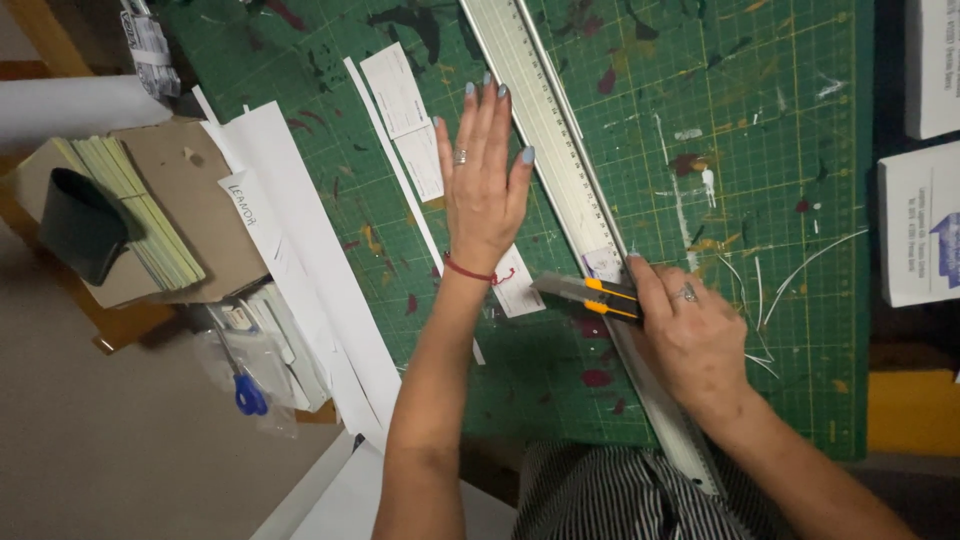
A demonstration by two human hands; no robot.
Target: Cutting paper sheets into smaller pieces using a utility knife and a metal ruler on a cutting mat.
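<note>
My left hand (483,175) lies flat, fingers together, on white paper cards (420,130) on the green cutting mat (750,150), pressing against the left edge of a long metal ruler (545,125). It wears a ring and a red string bracelet. My right hand (690,335) grips a grey and orange utility knife (590,295), its blade end pointing left beside the ruler's lower part, near a small white card piece (520,290).
Long white paper strips (300,230) lie along the mat's left edge. A brown cardboard box (185,200) with pale green sheets and a dark pouch sits at left, blue-handled scissors (248,392) below it. White boxes (925,225) stand at the right. Thin paper slivers (790,280) litter the mat.
</note>
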